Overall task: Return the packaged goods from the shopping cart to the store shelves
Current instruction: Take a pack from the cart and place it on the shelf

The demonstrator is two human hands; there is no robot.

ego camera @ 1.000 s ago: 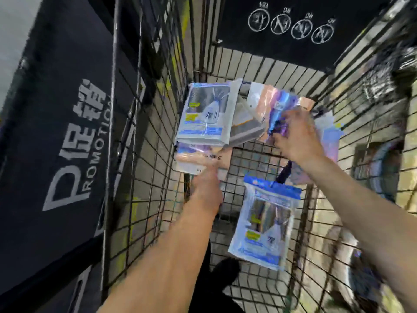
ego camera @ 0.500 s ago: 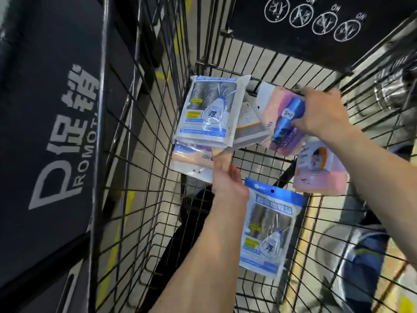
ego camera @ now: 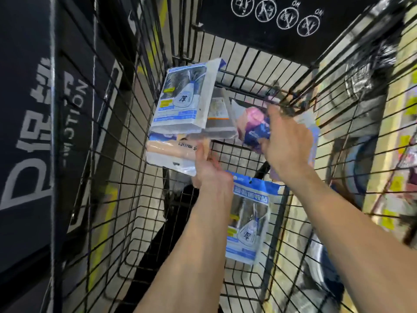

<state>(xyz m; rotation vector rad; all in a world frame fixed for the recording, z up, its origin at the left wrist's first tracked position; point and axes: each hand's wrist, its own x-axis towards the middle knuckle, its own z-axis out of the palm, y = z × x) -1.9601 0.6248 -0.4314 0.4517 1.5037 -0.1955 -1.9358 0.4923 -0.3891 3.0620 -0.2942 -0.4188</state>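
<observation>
Inside the black wire shopping cart point(ego camera: 126, 136), my left hand point(ego camera: 206, 170) grips a fanned stack of flat packages: a blue-and-white pack point(ego camera: 182, 100) on top, a grey-and-orange pack point(ego camera: 220, 118) beside it, and a peach-coloured pack point(ego camera: 169, 152) underneath. My right hand point(ego camera: 286, 141) holds a pink-and-purple pack point(ego camera: 250, 123) against the right side of that stack, with a pale blue pack point(ego camera: 314, 141) behind the hand. Another blue-and-white pack point(ego camera: 248, 222) lies lower in the cart, partly hidden by my left forearm.
A black promotion sign point(ego camera: 29, 141) with white lettering stands left of the cart. A black panel with round white icons point(ego camera: 277, 14) covers the cart's far end. Blurred shelf goods point(ego camera: 397, 154) show through the wires on the right. Tiled floor lies under the cart.
My right hand has brought the pink-and-purple pack down and left, close against the stack that my left hand holds. The pale pack now sits behind my right hand.
</observation>
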